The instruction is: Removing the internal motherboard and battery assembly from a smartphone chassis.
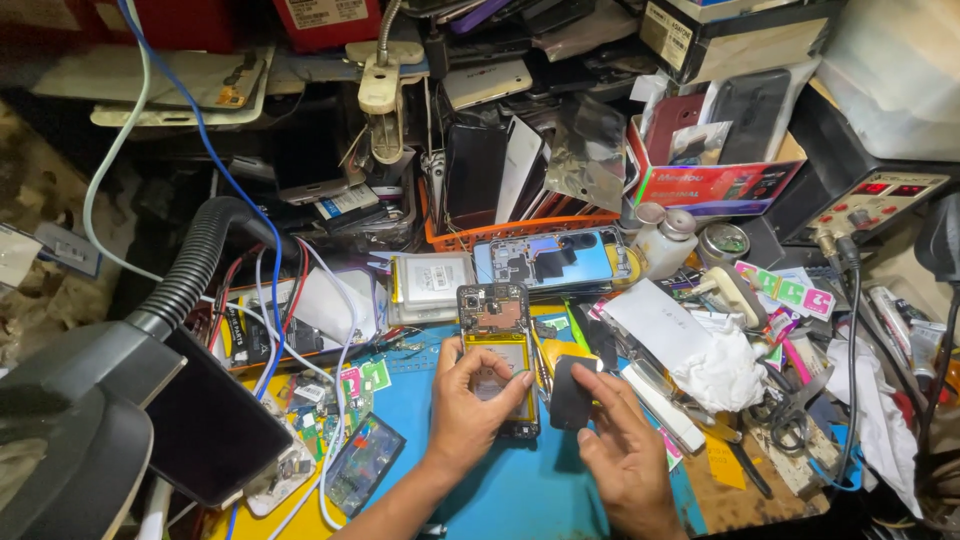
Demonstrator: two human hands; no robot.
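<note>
Left hand (pixel 470 410) gripped the opened black phone with its yellow battery (pixel 497 350) mid-desk on the blue mat (pixel 520 490); right hand (pixel 625 450) pinched a dark flat rectangular piece (pixel 570 395). Crumpled white tissue (pixel 720 370) crowded the right.

mat (pixel 520 490): blue | opened phone (pixel 496 352): yellow inside | basket (pixel 470 238): orange | cable (pixel 205 140): blue | cloth (pixel 722 370): white

You have one view only, from the camera on your head, looking steeply down and forward over the bench. It sits close: your left hand (pixel 470 405) and right hand (pixel 625 450) fill the lower middle, the blue mat (pixel 520 490) lies beneath, and cluttered shelves run along the top
</note>
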